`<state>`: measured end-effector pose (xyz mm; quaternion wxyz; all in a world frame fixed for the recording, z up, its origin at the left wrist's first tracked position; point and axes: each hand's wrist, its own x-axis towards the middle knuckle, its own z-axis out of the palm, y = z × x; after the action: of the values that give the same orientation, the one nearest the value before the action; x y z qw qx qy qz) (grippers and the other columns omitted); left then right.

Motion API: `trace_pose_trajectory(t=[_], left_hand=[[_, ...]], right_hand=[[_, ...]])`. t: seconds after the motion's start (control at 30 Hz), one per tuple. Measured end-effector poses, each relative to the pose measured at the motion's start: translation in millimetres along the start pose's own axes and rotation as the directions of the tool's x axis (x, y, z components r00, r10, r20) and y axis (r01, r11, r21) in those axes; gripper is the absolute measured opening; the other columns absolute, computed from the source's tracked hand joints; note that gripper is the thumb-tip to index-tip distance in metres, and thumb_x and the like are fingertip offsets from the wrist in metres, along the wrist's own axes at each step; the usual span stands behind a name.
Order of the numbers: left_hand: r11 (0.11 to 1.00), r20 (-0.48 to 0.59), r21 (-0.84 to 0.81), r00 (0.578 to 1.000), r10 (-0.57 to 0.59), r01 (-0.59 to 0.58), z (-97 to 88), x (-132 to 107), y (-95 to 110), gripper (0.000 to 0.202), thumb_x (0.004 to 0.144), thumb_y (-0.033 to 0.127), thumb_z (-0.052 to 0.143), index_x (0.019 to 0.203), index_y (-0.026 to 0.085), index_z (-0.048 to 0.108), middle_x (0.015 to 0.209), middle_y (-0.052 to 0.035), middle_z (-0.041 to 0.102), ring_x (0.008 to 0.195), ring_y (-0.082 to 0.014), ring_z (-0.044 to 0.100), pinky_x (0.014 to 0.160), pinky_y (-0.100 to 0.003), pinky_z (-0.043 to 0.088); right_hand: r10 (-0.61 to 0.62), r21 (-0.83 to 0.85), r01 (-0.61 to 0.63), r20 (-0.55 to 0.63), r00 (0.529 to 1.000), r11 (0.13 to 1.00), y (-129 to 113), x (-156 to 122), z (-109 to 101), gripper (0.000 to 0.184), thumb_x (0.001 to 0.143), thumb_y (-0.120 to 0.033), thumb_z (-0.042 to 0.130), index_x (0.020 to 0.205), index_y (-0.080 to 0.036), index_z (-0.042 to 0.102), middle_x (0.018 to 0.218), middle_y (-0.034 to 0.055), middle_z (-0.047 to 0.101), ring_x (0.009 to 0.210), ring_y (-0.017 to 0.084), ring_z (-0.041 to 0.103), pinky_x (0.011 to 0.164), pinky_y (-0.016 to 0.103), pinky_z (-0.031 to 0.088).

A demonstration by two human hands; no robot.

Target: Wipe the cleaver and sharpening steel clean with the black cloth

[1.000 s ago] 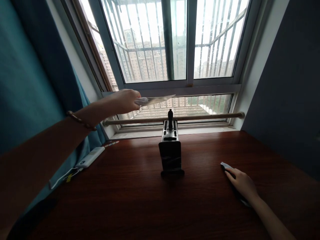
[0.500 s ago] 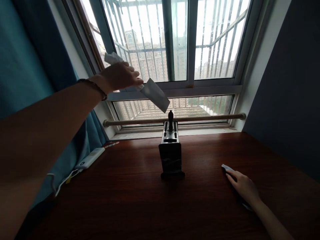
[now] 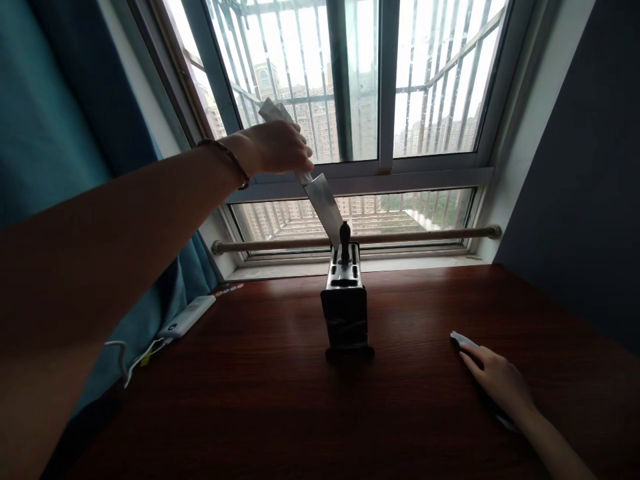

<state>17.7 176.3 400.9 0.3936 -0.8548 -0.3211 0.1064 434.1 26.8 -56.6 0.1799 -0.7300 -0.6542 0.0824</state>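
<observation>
My left hand (image 3: 277, 148) is closed round the handle of a kitchen knife (image 3: 324, 205), with white tissue sticking out of the fist. The broad blade slants down to the right, its tip at the back of the top of a dark metal knife block (image 3: 344, 317); whether it has entered a slot I cannot tell. One dark-handled tool (image 3: 345, 241) stands upright in the block, in front of the blade tip. At the table's right, my right hand (image 3: 497, 380) lies curled over something dark with a pale, tissue-like end (image 3: 463, 339); most of it is hidden beneath the hand.
The block stands on a reddish-brown wooden table (image 3: 250, 400). A white box-shaped device (image 3: 189, 317) with a white cable lies at the left edge by a teal curtain (image 3: 187, 283). Behind the table, a horizontal rail (image 3: 410, 235) crosses the window.
My left hand has moved right, and the knife has tipped steeper, its blade tip lowering from above the block to its top. My right hand stays on the table.
</observation>
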Motion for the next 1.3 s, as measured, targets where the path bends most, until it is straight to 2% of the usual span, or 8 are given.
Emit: trace_pose_trajectory(t=[0.17, 0.4, 0.7, 1.03, 1.17, 1.3], left_hand=[[0.999, 0.042, -0.038, 0.999, 0.011, -0.009, 0.6, -2.2, 1.8, 0.027, 0.069, -0.004, 0.044, 0.063, 0.019, 0.057, 0.069, 0.0011, 0.052, 0.079, -0.0148, 0.043, 0.097, -0.033, 0.023], [0.999, 0.113, -0.048, 0.993, -0.015, 0.021, -1.0, -1.5, 8.9, 0.02, 0.065, -0.002, 0.049, 0.064, 0.017, 0.056, 0.074, -0.0016, 0.059, 0.083, -0.0149, 0.045, 0.099, -0.03, 0.021], [0.996, 0.168, 0.089, 0.986, -0.012, -0.003, -6.1, 0.1, 21.0, 0.021, 0.068, 0.0, 0.048, 0.07, 0.017, 0.059, 0.079, -0.0025, 0.06, 0.084, -0.0171, 0.047, 0.097, -0.035, 0.026], [0.986, 0.18, 0.169, 0.983, -0.033, 0.002, -11.7, 9.2, 28.9, 0.017, 0.064, 0.004, 0.051, 0.059, 0.02, 0.057, 0.061, 0.0007, 0.052, 0.07, -0.0173, 0.046, 0.086, -0.034, 0.031], [0.986, 0.177, 0.163, 0.983, -0.057, 0.028, -7.9, 13.8, 32.9, 0.018, 0.061, 0.004, 0.052, 0.052, 0.02, 0.053, 0.054, 0.0015, 0.046, 0.068, -0.0176, 0.045, 0.084, -0.034, 0.031], [0.985, 0.161, 0.171, 0.986, -0.032, 0.004, -3.7, 16.2, 33.9, 0.019, 0.061, 0.004, 0.051, 0.051, 0.02, 0.051, 0.054, 0.0002, 0.047, 0.068, -0.0186, 0.046, 0.083, -0.035, 0.032]], right_hand=[[-0.015, -0.003, 0.015, -0.026, 1.0, 1.0, 1.2, 0.7, 1.7, 0.037, 0.087, -0.046, 0.036, 0.113, -0.034, 0.06, 0.117, -0.0016, 0.061, 0.096, 0.024, 0.062, 0.075, 0.035, 0.048], [-0.008, -0.015, 0.007, -0.015, 1.0, 1.0, 4.3, 2.5, 5.1, 0.036, 0.087, -0.048, 0.036, 0.111, -0.035, 0.06, 0.11, -0.0019, 0.063, 0.092, 0.024, 0.063, 0.073, 0.035, 0.047], [-0.029, -0.002, 0.029, -0.036, 0.999, 1.0, 7.1, 2.5, 6.8, 0.036, 0.087, -0.047, 0.037, 0.112, -0.034, 0.06, 0.112, -0.001, 0.063, 0.095, 0.024, 0.062, 0.076, 0.035, 0.047], [-0.017, 0.001, 0.017, -0.027, 0.999, 1.0, 7.3, 3.7, 7.7, 0.035, 0.086, -0.048, 0.038, 0.109, -0.035, 0.061, 0.108, -0.0026, 0.063, 0.089, 0.023, 0.063, 0.071, 0.034, 0.047], [-0.011, 0.005, 0.011, -0.015, 1.0, 1.0, 5.5, 2.4, 5.4, 0.036, 0.087, -0.048, 0.037, 0.111, -0.035, 0.06, 0.109, -0.0017, 0.063, 0.092, 0.024, 0.062, 0.075, 0.035, 0.046], [-0.013, 0.003, 0.013, -0.007, 1.0, 1.0, 4.9, 1.4, 4.7, 0.036, 0.087, -0.048, 0.037, 0.112, -0.035, 0.059, 0.111, -0.0011, 0.062, 0.093, 0.024, 0.062, 0.076, 0.035, 0.046]])
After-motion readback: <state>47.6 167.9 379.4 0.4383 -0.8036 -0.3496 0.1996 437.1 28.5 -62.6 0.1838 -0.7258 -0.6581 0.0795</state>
